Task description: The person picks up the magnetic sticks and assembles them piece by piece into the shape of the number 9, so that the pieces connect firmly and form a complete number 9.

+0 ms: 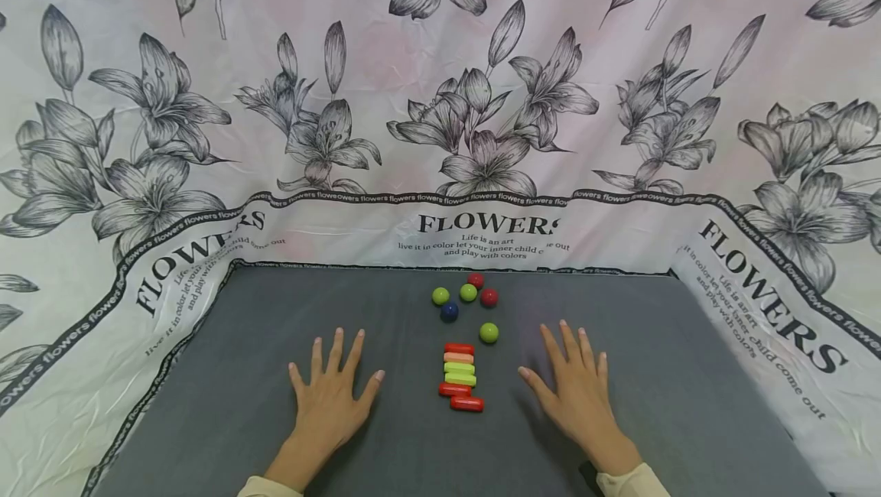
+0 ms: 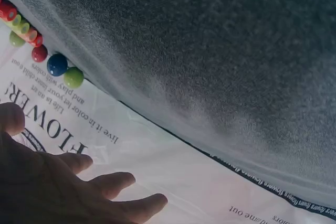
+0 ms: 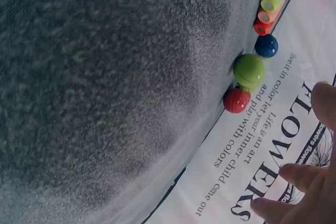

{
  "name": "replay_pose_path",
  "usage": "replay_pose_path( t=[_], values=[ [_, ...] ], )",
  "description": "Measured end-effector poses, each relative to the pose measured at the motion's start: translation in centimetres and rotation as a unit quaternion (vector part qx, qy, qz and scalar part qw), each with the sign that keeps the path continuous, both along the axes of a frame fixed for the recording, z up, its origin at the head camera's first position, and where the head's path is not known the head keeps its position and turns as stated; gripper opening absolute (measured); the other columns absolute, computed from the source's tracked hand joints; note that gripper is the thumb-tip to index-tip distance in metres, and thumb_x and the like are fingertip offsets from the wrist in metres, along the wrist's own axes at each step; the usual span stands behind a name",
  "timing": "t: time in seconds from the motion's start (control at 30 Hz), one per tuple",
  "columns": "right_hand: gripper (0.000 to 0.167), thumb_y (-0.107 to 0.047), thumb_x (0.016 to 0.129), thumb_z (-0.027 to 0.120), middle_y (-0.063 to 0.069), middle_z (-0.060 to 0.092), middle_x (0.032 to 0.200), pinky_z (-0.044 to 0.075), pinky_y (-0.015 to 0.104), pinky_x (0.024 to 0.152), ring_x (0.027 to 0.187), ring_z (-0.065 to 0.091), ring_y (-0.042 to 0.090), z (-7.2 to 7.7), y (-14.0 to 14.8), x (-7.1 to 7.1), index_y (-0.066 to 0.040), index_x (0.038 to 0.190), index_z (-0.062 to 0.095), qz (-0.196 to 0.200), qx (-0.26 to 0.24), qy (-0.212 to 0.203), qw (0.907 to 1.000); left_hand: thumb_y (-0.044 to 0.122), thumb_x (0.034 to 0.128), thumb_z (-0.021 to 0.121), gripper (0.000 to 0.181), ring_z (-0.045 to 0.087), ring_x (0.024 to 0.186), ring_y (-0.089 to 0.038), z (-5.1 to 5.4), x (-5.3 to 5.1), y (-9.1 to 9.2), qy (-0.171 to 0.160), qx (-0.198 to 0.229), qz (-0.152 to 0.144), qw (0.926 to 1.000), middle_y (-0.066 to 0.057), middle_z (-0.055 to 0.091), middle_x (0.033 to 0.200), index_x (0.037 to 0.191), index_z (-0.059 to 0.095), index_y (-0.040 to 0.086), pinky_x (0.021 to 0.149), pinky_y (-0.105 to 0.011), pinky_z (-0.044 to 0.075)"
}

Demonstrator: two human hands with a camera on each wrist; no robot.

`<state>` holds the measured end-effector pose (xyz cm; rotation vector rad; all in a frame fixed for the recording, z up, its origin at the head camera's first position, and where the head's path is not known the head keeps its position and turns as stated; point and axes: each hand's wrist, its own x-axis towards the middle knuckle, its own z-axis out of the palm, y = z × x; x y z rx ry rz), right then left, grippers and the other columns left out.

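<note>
My left hand (image 1: 332, 397), fingers spread, is over the grey tabletop left of a short column of small coloured cylinders. My right hand (image 1: 580, 397) is likewise spread on the other side, holding nothing. Between them the column has a red cylinder (image 1: 459, 348) at the far end, then an orange one (image 1: 458, 358), two yellow-green ones (image 1: 460, 379), and two red ones (image 1: 467, 404) nearest me. Past it lie small balls: a dark blue ball (image 1: 450, 312), red balls (image 1: 489, 297) and green balls (image 1: 489, 333). Both wrist views show fingers touching none of them.
The grey cloth-covered table (image 1: 640, 344) ends at a white floral curtain (image 1: 482, 229) with "FLOWERS" lettering, which borders it at the back and both sides. A dark band (image 1: 590, 474) shows at my right wrist, by the sleeve (image 1: 635, 484).
</note>
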<state>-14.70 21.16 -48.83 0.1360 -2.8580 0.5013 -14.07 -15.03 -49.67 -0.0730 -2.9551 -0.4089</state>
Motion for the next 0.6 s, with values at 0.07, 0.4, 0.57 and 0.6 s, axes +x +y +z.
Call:
replay_pose_path(
  t=[0.07, 0.4, 0.57, 0.6],
  values=[
    [0.069, -0.049, 0.093, 0.067, 0.020, 0.041, 0.157, 0.025, 0.072, 0.111, 0.146, 0.032, 0.046, 0.0, -0.1, -0.1, -0.011, 0.148, 0.049, 0.007, -0.011, 0.016, 0.9998, 0.058, 0.0967, 0.054, 0.076, 0.023, 0.150, -0.052, -0.1, -0.1, 0.1, 0.006, 0.001, 0.000, 1.0000, -0.019, 0.029, 0.164, 0.159, 0.030, 0.022, 0.108, -0.082, 0.017],
    [0.020, -0.018, 0.084, 0.081, 0.007, 0.073, 0.099, 0.056, 0.047, 0.079, 0.095, 0.069, 0.028, 1.9, -2.4, -2.9, -0.008, 0.101, 0.075, 0.067, 0.010, 0.056, 0.9961, 0.030, 0.0935, 0.069, 0.043, 0.063, 0.115, -0.037, 0.6, -2.5, 3.1, 0.076, 0.017, -0.063, 0.9950, -0.017, 0.070, 0.119, 0.127, 0.066, 0.002, 0.095, -0.057, 0.050],
    [0.036, -0.012, 0.082, 0.081, 0.013, 0.067, 0.115, 0.056, 0.049, 0.085, 0.108, 0.064, 0.033, 1.3, -3.8, -5.4, -0.005, 0.115, 0.071, 0.120, 0.020, 0.040, 0.9918, 0.031, 0.0975, 0.064, 0.034, 0.069, 0.104, -0.032, 0.3, -5.1, 6.0, 0.033, 0.042, -0.091, 0.9944, -0.013, 0.073, 0.114, 0.120, 0.070, 0.006, 0.084, -0.051, 0.056],
    [0.037, -0.012, 0.082, 0.081, 0.014, 0.066, 0.117, 0.056, 0.050, 0.086, 0.110, 0.064, 0.033, 1.1, -4.0, -5.9, -0.005, 0.118, 0.070, 0.126, 0.023, 0.033, 0.9912, 0.032, 0.0981, 0.063, 0.035, 0.069, 0.103, -0.032, 0.2, -5.6, 6.5, 0.025, 0.047, -0.096, 0.9939, -0.013, 0.074, 0.114, 0.120, 0.070, 0.007, 0.083, -0.051, 0.056]
  ],
)
